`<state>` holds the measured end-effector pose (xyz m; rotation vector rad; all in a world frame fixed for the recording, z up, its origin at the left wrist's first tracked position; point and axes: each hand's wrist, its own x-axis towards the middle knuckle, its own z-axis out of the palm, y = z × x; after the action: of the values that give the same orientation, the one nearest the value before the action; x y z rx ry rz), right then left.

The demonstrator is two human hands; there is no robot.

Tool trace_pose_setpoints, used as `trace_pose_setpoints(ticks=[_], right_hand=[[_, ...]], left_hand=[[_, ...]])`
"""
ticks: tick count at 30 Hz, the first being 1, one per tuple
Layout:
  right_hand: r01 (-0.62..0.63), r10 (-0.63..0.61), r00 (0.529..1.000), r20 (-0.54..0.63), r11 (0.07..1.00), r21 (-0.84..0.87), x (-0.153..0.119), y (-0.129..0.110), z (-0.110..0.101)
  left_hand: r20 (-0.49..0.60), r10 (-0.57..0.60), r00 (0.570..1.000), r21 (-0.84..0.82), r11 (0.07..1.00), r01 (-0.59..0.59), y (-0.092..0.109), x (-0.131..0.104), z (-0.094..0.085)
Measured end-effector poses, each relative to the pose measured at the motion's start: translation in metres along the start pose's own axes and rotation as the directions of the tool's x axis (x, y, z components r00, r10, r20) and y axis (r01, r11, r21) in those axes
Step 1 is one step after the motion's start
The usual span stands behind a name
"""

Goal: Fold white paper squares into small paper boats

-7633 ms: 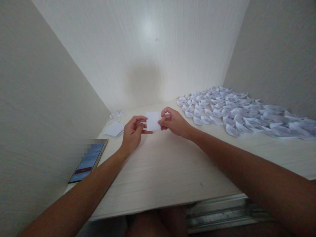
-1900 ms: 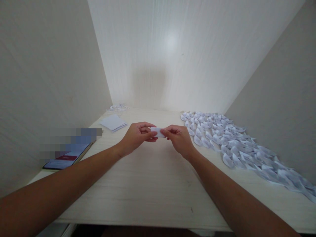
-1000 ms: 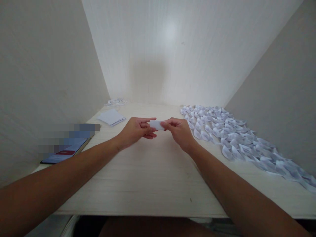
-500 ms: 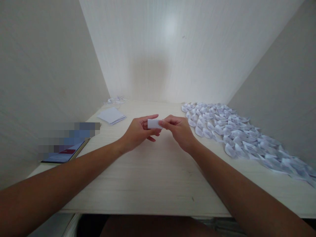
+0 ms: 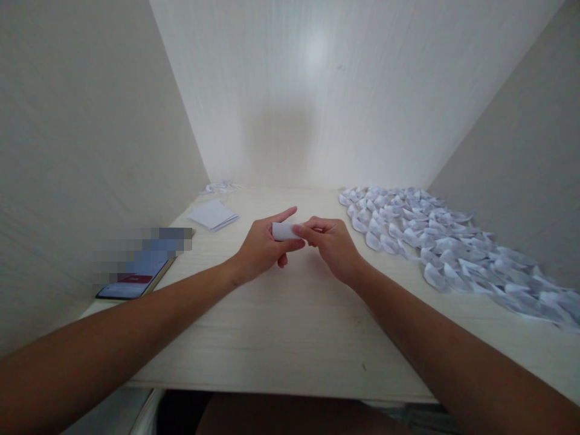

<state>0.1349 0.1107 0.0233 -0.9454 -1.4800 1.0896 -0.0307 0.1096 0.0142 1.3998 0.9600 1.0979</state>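
A small white folded piece of paper (image 5: pixel 283 231) is held between my two hands above the middle of the table. My right hand (image 5: pixel 330 237) pinches its right end between thumb and fingers. My left hand (image 5: pixel 260 248) holds the other end, its thumb along the paper's lower edge and its index finger stretched out above. The rest of the left fingers are partly hidden behind the paper and thumb. Beyond the left wrist lies a short stack of square white paper sheets (image 5: pixel 212 214).
Many folded white paper pieces (image 5: pixel 408 223) cover the right side of the table (image 5: pixel 272 344). Thin paper strips (image 5: pixel 222 186) lie at the back left. A phone (image 5: pixel 140 266), partly blurred out, rests by the left wall. Pale walls (image 5: pixel 281 72) enclose the back and sides.
The paper between my hands now looks curved rather than flat. My left index finger has lifted away from it, and the left thumb reaches further along its lower edge. The view has shifted slightly.
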Motion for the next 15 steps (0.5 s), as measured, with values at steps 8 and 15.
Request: trace_pose_setpoints(ticks=[8, 15], right_hand=[[-0.013, 0.013, 1.000, 0.011, 1.000, 0.004, -0.0005, -0.0007, -0.0015], [-0.009, 0.010, 1.000, 0.010, 1.000, -0.024, 0.0014, 0.0015, -0.0036]], left_hand=[[0.003, -0.004, 1.000, -0.074, 0.997, 0.004, -0.0037, 0.0027, 0.0004], [-0.053, 0.013, 0.999, -0.117, 0.993, -0.019, -0.0047, 0.0033, -0.0002]])
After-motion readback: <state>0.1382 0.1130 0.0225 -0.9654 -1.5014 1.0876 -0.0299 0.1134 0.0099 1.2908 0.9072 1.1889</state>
